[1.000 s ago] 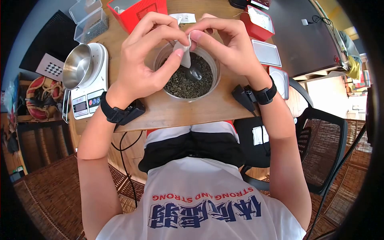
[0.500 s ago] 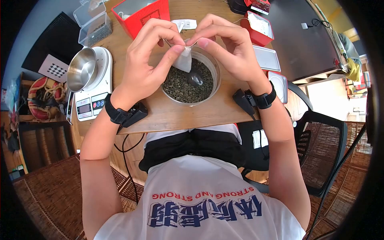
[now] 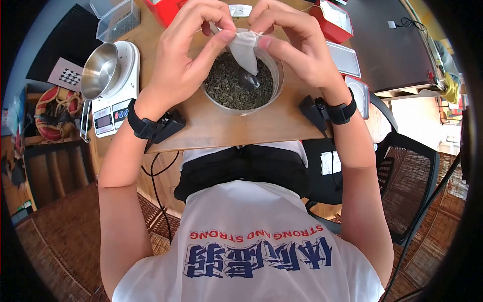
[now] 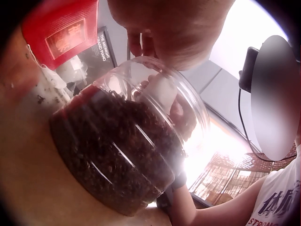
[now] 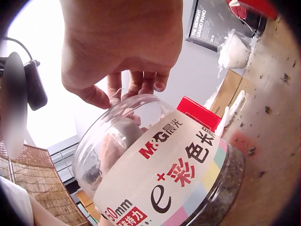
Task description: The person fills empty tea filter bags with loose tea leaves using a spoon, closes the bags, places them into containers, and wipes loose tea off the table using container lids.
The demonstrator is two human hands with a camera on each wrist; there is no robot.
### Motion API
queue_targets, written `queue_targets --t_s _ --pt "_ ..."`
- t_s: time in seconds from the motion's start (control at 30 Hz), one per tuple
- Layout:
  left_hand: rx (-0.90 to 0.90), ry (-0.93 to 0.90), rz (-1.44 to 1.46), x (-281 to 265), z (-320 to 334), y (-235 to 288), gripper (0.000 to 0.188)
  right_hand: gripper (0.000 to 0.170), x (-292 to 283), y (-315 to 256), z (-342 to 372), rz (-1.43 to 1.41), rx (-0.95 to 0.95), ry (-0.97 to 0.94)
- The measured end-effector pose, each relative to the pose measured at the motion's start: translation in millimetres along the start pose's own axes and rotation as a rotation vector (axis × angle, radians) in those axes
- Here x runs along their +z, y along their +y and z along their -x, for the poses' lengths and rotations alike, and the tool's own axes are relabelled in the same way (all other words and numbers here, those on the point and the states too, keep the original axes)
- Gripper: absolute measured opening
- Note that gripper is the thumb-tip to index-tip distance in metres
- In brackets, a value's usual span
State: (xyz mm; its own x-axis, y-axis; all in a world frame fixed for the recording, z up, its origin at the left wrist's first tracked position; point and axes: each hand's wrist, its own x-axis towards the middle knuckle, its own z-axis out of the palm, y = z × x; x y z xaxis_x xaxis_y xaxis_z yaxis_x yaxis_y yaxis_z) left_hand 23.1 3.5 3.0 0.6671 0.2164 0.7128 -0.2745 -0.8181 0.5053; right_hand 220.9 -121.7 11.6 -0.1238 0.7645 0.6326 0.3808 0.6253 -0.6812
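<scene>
Two hands meet at one small white pouch (image 3: 245, 53), which hangs with its tip down above the round clear tub (image 3: 278, 84). The tub stands close to the front edge of the wooden desk (image 3: 201, 135), well apart from its left edge, where the kitchen scale (image 3: 104, 120) is. In our left hand (image 3: 182, 63), thumb and forefinger pinch one side of the pouch's mouth; our right hand (image 3: 308, 59) pinches the other side, near the string. Inside the tub we see dried leaves (image 3: 224, 88) and a dark shiny thing (image 3: 248, 79), perhaps a spoon. We judge that the work is now at the mouth of the pouch. The next move calls for both pinches firm and even. How full it is, we cannot tell.
</scene>
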Motion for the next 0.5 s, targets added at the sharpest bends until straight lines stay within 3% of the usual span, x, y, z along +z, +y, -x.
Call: queue_targets --t_s 0.1,0.33,0.5 --pt "-0.071 -0.052 0.009 -2 -2 6 0.012 0.009 -1 -2 -4 0.023 0.009 0.004" --pt "0.0 -0.086 -0.009 -7 -4 10 0.019 0.011 -2 -15 -6 0.064 0.072 -0.034" --pt "0.037 -0.109 -0.016 -6 -2 11 0.009 0.014 0 -5 -1 0.152 0.044 -0.029"
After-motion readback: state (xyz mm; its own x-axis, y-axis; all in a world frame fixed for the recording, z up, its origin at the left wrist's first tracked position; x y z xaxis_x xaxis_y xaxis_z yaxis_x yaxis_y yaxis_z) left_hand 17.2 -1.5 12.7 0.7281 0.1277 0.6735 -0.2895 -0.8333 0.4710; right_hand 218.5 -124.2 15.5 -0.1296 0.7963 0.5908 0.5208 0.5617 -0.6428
